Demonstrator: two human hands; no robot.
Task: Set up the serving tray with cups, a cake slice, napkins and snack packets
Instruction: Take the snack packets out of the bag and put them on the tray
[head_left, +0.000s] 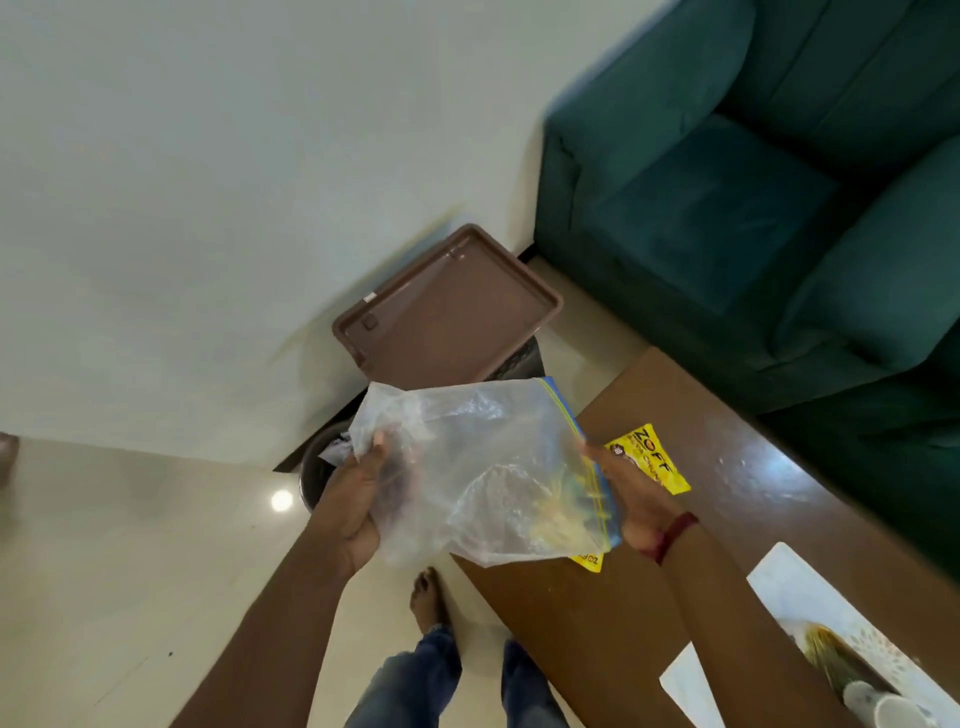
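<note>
I hold a clear zip-lock plastic bag (478, 467) with both hands, above the corner of a brown wooden table (727, 467). My left hand (358, 499) grips its crumpled left side. My right hand (631, 493) grips the blue zip edge on the right. Something yellowish shows through the bag's lower part. A yellow snack packet (652, 460) lies on the table under my right hand, and a second yellow packet corner (587, 561) peeks out below the bag. At the lower right a white patterned tray (779, 582) holds pale cups (878, 704).
A dark waste bin (319, 478) stands on the floor with its brown lid (452, 306) swung up against the wall. A green sofa (753, 182) fills the upper right. My jeans and a bare foot (428, 597) are on the pale tiled floor.
</note>
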